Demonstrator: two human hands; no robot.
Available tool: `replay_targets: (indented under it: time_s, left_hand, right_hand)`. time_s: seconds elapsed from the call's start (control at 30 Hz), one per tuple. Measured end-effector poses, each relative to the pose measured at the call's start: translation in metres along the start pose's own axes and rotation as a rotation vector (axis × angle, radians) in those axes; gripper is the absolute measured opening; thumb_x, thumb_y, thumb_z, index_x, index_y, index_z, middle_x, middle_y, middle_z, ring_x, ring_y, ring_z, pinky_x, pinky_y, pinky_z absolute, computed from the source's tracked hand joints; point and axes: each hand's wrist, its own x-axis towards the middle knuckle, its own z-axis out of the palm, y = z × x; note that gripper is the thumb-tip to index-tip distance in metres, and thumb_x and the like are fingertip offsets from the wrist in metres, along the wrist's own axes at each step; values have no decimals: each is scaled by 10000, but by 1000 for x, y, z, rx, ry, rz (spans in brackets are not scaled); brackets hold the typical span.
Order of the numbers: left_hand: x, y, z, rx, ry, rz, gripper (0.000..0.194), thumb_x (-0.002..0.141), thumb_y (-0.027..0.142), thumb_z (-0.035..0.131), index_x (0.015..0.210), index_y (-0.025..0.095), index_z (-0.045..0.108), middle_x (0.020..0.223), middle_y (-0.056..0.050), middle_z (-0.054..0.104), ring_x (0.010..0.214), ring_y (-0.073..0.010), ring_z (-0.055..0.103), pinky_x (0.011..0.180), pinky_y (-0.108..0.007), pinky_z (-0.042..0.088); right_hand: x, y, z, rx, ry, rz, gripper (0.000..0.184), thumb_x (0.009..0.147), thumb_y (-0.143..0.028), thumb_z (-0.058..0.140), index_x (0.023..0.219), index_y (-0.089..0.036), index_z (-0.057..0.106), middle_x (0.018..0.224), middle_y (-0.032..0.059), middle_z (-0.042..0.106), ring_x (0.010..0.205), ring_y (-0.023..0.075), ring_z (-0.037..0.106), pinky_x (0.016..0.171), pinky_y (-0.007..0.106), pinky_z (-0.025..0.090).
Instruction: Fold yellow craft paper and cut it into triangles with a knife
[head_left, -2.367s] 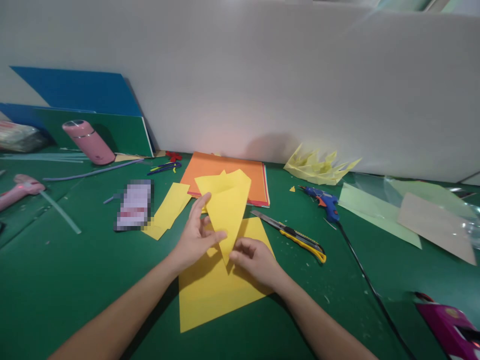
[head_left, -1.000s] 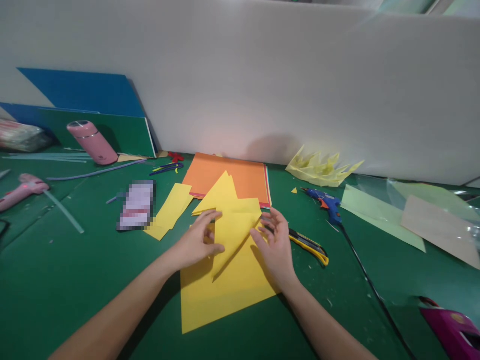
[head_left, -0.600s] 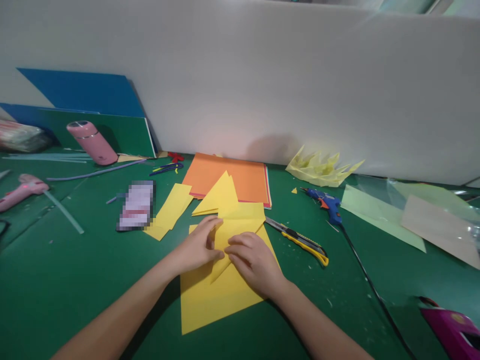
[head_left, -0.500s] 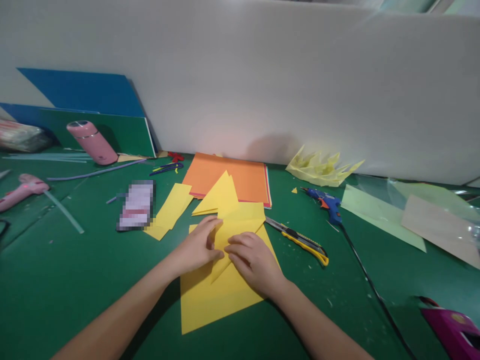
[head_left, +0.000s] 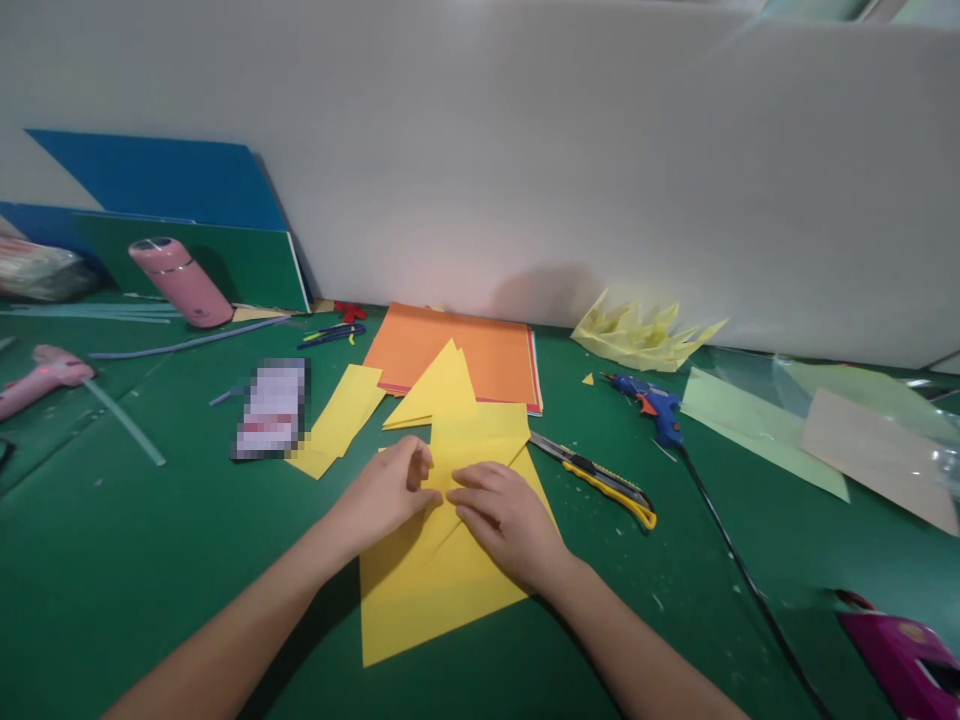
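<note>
A folded sheet of yellow paper (head_left: 484, 425) lies slantwise on a larger yellow sheet (head_left: 442, 615). My left hand (head_left: 394, 490) is at its left side, fingers curled with a gap to the outstretched thumb. My right hand (head_left: 506, 515) rests on the folded sheet, palm down, its slightly bent fingers a little apart and pressing on the paper. The two hands' fingertips almost meet. Just beyond lies a pointed, folded yellow piece (head_left: 435, 390). Beside the sheets on the right is a yellow-handled box cutter (head_left: 600, 480).
Orange paper (head_left: 472, 350) lies stacked at the back. Left are yellow strips (head_left: 345, 415), a phone (head_left: 271, 410), a pink bottle (head_left: 184, 285) and a pink glue gun (head_left: 52, 378). Right are a blue glue gun (head_left: 652, 405), its cord, a spiky paper piece (head_left: 645, 335) and pale sheets (head_left: 765, 430).
My left hand has drawn back slightly left from the folded sheet, its fingers curling more. The folded sheet lies flatter. My right hand stays nearly in place.
</note>
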Motion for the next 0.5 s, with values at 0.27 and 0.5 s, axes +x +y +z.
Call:
replay_targets:
  time_s: [0.27,0.5]
  left_hand:
    - [1,1,0,-25,-10,-38,188,718,306,569,837,218,453,697,8,600,683,-209,614,635,-313,433]
    - [1,1,-1,37,-10,-18,121,739,312,561,808,213,561,727,-4,629,688,-201,622,623,-290,435]
  right_hand:
    - [1,2,0,-4,-30,-10,258,900,-184,483,986,-225,722,1059,86,710,956,226,631,898,436,487]
    - [1,1,0,14,-14,-8,276,905,-190,469,992,-250,723,1051,76,716,953,221,640,890,435,494]
